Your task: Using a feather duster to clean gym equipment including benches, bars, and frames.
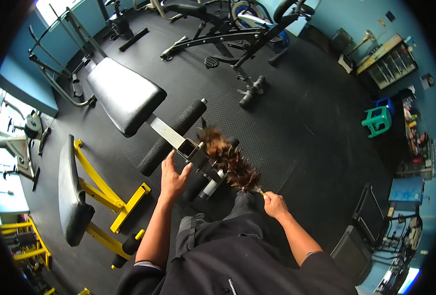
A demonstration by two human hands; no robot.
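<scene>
My right hand [276, 205] grips the handle of a brown feather duster [236, 162]. Its feathers reach up and left, beside the end of a weight bench's metal frame [170, 134]. Fingers apart, my left hand [173, 175] is next to the open square tube end of that frame; whether it touches the metal I cannot tell. A black foam roller [188, 118] crosses the frame, and lower rollers are partly hidden behind the frame and feathers. The black padded seat [124, 96] of the bench extends away to the upper left.
A yellow-framed bench [100, 188] stands close on my left. Ahead is a black exercise machine [236, 44], with an elliptical trainer [59, 70] to the far left. Green and blue plastic stools [378, 121] and a treadmill [354, 243] are to the right. Black textured matting [314, 136] covers the floor.
</scene>
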